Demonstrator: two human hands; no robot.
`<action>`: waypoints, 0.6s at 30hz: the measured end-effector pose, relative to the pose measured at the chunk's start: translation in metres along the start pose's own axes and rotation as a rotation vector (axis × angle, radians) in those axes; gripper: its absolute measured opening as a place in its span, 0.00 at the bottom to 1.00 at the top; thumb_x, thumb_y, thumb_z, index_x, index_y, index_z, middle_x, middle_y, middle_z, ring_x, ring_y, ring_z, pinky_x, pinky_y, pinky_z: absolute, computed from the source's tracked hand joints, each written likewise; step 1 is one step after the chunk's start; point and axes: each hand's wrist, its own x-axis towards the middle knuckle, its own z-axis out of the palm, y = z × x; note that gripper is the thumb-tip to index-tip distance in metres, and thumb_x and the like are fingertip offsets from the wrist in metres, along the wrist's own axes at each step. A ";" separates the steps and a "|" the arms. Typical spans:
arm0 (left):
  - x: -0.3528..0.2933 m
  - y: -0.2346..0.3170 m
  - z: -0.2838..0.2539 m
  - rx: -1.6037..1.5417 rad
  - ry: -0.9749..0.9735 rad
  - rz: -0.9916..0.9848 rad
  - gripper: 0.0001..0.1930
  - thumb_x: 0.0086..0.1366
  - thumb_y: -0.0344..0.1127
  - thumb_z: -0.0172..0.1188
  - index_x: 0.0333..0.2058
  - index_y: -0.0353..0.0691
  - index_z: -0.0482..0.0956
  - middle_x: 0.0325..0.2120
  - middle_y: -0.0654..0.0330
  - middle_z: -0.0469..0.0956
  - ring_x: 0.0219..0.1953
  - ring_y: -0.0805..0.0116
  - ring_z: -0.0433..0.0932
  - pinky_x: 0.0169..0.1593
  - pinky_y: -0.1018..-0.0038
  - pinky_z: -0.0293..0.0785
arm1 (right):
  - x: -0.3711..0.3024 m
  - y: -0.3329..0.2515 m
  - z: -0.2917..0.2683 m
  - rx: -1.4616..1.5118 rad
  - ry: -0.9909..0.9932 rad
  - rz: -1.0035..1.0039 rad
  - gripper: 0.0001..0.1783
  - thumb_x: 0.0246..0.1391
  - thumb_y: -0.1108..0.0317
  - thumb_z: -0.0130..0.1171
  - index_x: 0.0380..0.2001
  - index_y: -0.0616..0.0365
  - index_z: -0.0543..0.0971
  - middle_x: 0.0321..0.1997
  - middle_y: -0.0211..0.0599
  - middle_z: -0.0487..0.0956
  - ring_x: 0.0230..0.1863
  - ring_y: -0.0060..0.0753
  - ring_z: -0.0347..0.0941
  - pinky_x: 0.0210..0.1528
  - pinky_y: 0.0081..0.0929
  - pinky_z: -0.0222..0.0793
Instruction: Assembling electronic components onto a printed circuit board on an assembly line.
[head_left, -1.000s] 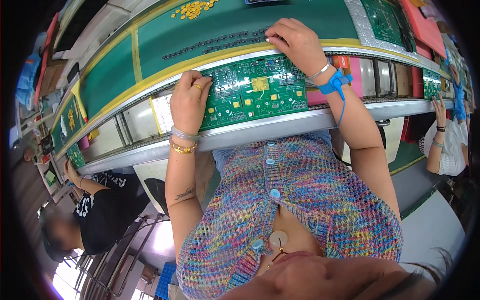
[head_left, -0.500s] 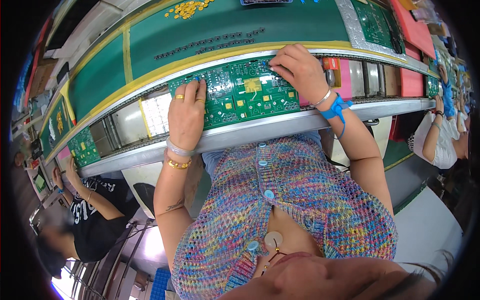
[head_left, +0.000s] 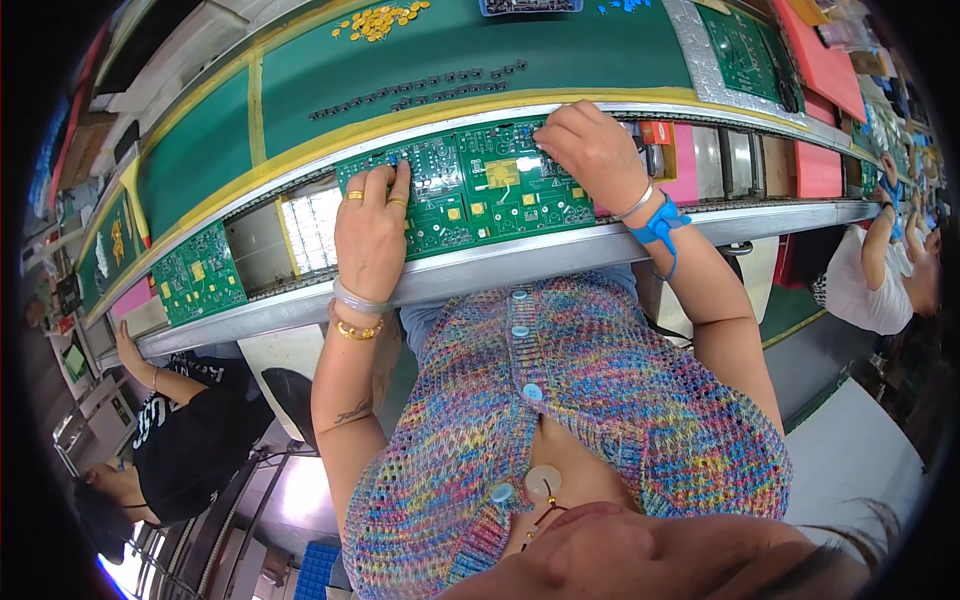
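Observation:
A green circuit board (head_left: 487, 215) with yellow patches lies across the rails of the line in front of me. My left hand (head_left: 370, 225) rests over its left part, fingers curled, the fingertips pinching at a small blue component (head_left: 393, 160) near the far edge. Over the board's far right corner is my right hand (head_left: 597, 155), its thumb and fingers drawn together close to the surface. Another small blue component (head_left: 526, 131) stands just left of those fingertips. Whatever the right fingers hold, if anything, is hidden.
Beyond the rail, a green mat (head_left: 590, 60) carries rows of small black components (head_left: 430, 88), yellow disc parts (head_left: 380, 22) and a blue tray (head_left: 530, 6). Another circuit board (head_left: 198, 275) sits further left on the rails, near a co-worker in black (head_left: 200, 430). More people work at right.
The circuit board at left has come right along the rails, and the co-worker there has drawn one arm back. My right hand has shifted slightly nearer; my left hand has hardly moved.

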 end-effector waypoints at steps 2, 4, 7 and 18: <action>0.000 0.000 -0.001 -0.001 -0.011 -0.005 0.20 0.52 0.23 0.53 0.46 0.31 0.76 0.37 0.56 0.72 0.40 0.59 0.71 0.42 0.68 0.71 | -0.001 -0.005 -0.006 -0.056 -0.040 -0.027 0.11 0.40 0.73 0.61 0.32 0.56 0.78 0.32 0.31 0.74 0.37 0.36 0.70 0.38 0.29 0.70; -0.001 0.000 -0.002 0.003 -0.011 -0.005 0.20 0.52 0.23 0.53 0.46 0.31 0.76 0.36 0.56 0.72 0.40 0.59 0.71 0.42 0.68 0.71 | -0.003 -0.009 -0.011 -0.127 -0.102 -0.048 0.13 0.43 0.71 0.58 0.37 0.54 0.79 0.32 0.31 0.74 0.37 0.36 0.71 0.38 0.29 0.70; -0.001 -0.002 0.001 -0.027 -0.005 0.002 0.20 0.52 0.23 0.52 0.47 0.33 0.76 0.35 0.56 0.72 0.39 0.59 0.71 0.42 0.67 0.70 | -0.003 0.011 -0.014 -0.012 -0.014 0.066 0.13 0.46 0.71 0.58 0.38 0.51 0.79 0.32 0.34 0.76 0.37 0.37 0.72 0.38 0.31 0.70; 0.038 0.011 -0.005 -0.284 -0.078 0.013 0.14 0.53 0.25 0.57 0.40 0.38 0.81 0.31 0.58 0.71 0.37 0.57 0.70 0.41 0.67 0.70 | 0.048 0.141 -0.005 -0.196 0.228 0.398 0.07 0.48 0.65 0.60 0.33 0.48 0.80 0.34 0.32 0.76 0.41 0.40 0.71 0.41 0.35 0.71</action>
